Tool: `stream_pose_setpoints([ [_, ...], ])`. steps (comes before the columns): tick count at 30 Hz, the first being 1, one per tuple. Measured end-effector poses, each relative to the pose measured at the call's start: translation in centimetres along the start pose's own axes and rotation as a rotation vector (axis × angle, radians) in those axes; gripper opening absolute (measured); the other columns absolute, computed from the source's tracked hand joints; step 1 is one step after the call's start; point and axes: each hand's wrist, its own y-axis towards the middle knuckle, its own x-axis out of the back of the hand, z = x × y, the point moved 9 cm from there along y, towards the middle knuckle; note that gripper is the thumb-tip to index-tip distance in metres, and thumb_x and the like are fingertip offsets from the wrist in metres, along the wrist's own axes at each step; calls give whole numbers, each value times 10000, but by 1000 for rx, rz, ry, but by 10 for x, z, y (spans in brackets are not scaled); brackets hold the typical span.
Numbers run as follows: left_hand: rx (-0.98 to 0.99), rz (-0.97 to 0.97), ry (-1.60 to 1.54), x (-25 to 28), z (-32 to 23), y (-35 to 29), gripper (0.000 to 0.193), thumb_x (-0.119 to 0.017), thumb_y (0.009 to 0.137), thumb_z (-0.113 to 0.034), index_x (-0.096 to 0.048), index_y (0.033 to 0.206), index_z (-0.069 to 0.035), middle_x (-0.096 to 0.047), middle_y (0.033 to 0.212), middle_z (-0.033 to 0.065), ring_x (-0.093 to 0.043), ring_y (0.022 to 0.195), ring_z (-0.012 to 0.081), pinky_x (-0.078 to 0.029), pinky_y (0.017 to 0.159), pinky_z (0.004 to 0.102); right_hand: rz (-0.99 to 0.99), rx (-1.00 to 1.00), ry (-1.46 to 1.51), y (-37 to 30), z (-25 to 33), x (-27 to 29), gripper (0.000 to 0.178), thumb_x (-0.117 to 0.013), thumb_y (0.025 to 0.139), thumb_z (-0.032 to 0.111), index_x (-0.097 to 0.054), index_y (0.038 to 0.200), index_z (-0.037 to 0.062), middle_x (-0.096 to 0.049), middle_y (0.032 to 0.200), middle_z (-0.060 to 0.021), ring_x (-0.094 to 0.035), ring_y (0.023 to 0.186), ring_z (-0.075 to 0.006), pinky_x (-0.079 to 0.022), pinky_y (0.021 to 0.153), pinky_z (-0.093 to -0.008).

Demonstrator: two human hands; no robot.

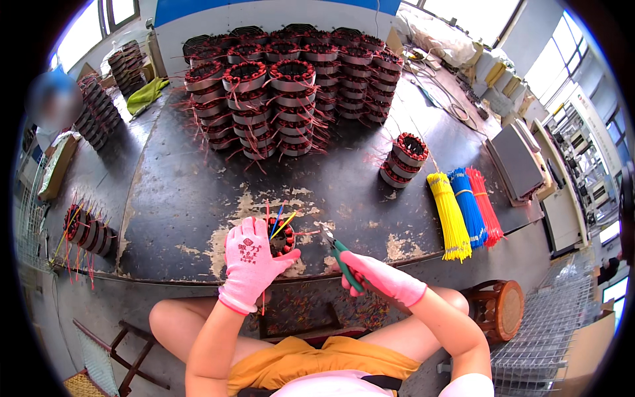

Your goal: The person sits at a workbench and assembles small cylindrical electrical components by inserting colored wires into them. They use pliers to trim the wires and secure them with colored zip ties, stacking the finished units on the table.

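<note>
My left hand, in a pink glove, grips a motor stator near the table's front edge. Red copper windings line the stator's rim, and blue, yellow and red wires stick up from it. The glove hides much of its left side. My right hand, gloved in pink too, is closed around green-handled pliers. Their metal jaws point up and left, at the end of a reddish lead running out from the stator. Whether the jaws bite the lead is too small to tell.
Tall stacks of stators fill the back of the table. A shorter stack stands at right, beside yellow, blue and red wire bundles. More wired stators lie at left. A person is at far left.
</note>
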Motion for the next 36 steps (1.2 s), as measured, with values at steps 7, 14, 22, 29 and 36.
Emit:
stream_pose_setpoints([
  [7, 40, 50, -54, 38, 84, -20, 754, -887, 626, -449, -620, 1217, -64, -605, 1209, 147, -598, 1116, 358, -453, 978, 456, -304, 432, -865, -19, 100, -25, 687, -570, 961, 607, -560, 1314, 18, -646, 1147, -175, -644, 1057, -271, -501, 884, -414],
  [14, 292, -34, 88, 77, 215, -57, 818, -874, 646, -440, -588, 1323, -83, -599, 1253, 167, -602, 1117, 390, -481, 965, 465, -596, 597, -1238, 147, 179, -161, 763, -684, 803, 626, -552, 1274, 41, -589, 1199, -172, -567, 1151, -340, -443, 986, -489],
  [22, 452, -13, 124, 82, 262, -77, 929, -888, 629, -436, -544, 1403, -56, -552, 1372, 199, -577, 1184, 399, -457, 1024, 475, -433, 1131, -1189, 183, 142, -196, 816, -603, 937, 542, -392, 1527, 18, -382, 1583, -217, -297, 1505, -366, -145, 1251, -524],
  [29, 392, -37, 128, 75, 253, -77, 918, -892, 630, -359, -521, 1402, -28, -528, 1388, 220, -558, 1203, 423, -444, 1042, 488, 129, 1027, -1446, 34, 54, -86, 705, -539, 999, 478, -391, 1544, 55, -369, 1611, -185, -328, 1503, -355, -200, 1263, -492],
  [36, 333, 5, 145, 78, 250, -60, 899, -890, 631, -392, -529, 1367, -23, -585, 1318, 174, -615, 1134, 386, -504, 959, 461, -415, 1036, -1484, 114, 138, 71, 645, -549, 979, 460, -484, 1460, 33, -446, 1551, -204, -407, 1439, -388, -260, 1229, -491],
])
